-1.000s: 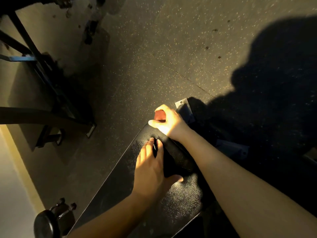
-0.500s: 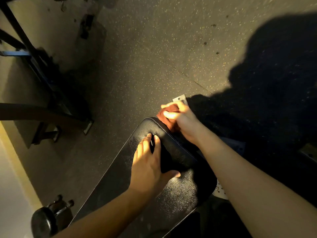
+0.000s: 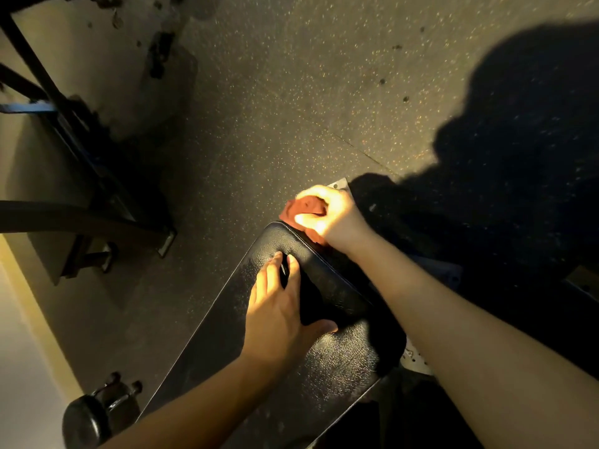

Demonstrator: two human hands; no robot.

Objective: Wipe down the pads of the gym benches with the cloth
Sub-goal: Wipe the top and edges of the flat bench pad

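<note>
Bench pad point(image 3: 340, 351): black grained upholstery, long, with rounded corners, set diagonally from lower left toward centre; a dark crease across it is covered by the flat left hand point(image 3: 275, 314). Cloth point(image 3: 306, 207): rust-red, bunched into a wad, gripped in the right hand point(image 3: 338, 218) and pressed at the pad's far rounded corner.

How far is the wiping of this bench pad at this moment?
Done: nothing shows clearly as wiped. In hand: the right hand grips the cloth at the far corner of the pad, while the left hand rests flat on it. Left: probably most of the pad, since pale specks show on its near part.
</note>
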